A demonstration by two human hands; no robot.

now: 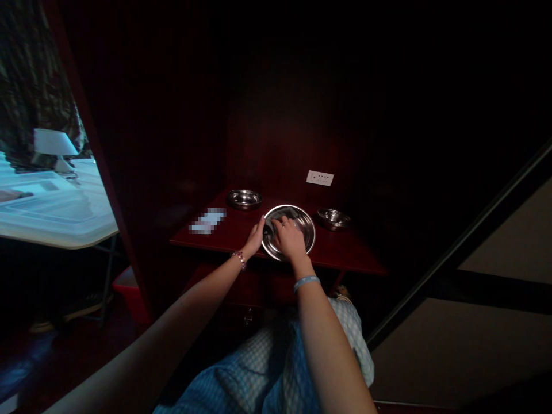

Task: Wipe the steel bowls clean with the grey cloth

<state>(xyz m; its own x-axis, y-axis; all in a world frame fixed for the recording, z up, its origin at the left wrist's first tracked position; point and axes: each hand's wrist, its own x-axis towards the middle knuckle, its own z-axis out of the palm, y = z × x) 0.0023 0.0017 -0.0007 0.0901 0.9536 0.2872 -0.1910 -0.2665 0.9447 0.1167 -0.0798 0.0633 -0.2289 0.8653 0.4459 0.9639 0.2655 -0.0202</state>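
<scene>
A large round steel bowl point(309, 221) is tilted at the front edge of a dark red shelf. My left hand point(255, 237) grips its left rim, the thumb pointing up along it. Inside the bowl, my right hand point(290, 236) presses a grey cloth point(291, 214) against the metal, fingers bent over it. Part of the cloth is hidden under that hand. Behind to the left sits a smaller steel bowl point(244, 199), and another small steel bowl point(333, 219) stands to the right.
The red shelf point(233, 233) carries a blurred, pale flat item point(207, 221) at left. A white socket plate point(319, 177) is on the back wall. Farther left are a white table point(64, 227) with a lamp point(55, 144) and a red bin point(129, 290) below.
</scene>
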